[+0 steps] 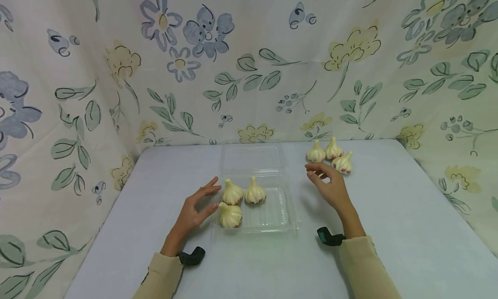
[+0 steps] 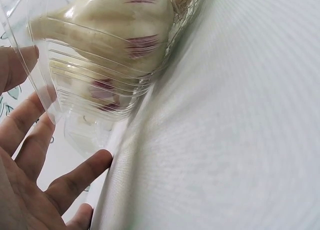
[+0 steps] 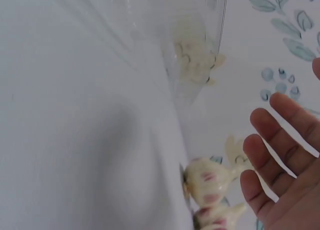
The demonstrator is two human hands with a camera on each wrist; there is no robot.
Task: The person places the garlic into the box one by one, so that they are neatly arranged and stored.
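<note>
1. The clear plastic box (image 1: 277, 214) sits on the white desk (image 1: 393, 212), its lid (image 1: 253, 158) open on the far side.
2. Three garlic bulbs are inside: a far left bulb (image 1: 232, 192), a near left bulb (image 1: 230, 216) and a third bulb (image 1: 255, 192) right of the far left one. The right part of the box holds none.
3. Three more lie on the desk at the far right, close together: a left bulb (image 1: 316, 153), a middle bulb (image 1: 333, 149) and a nearer right bulb (image 1: 342, 163).
4. The left hand (image 1: 192, 210) is at the box's left side, fingers spread; whether it touches the rim, I cannot tell.
5. The right hand (image 1: 331, 186) is just on the near side of the loose bulbs, fingers apart and slightly bent, holding nothing.
6. By my reading, the packing is about half done: three bulbs are in, three are left, and the lid is not yet closed.
</note>
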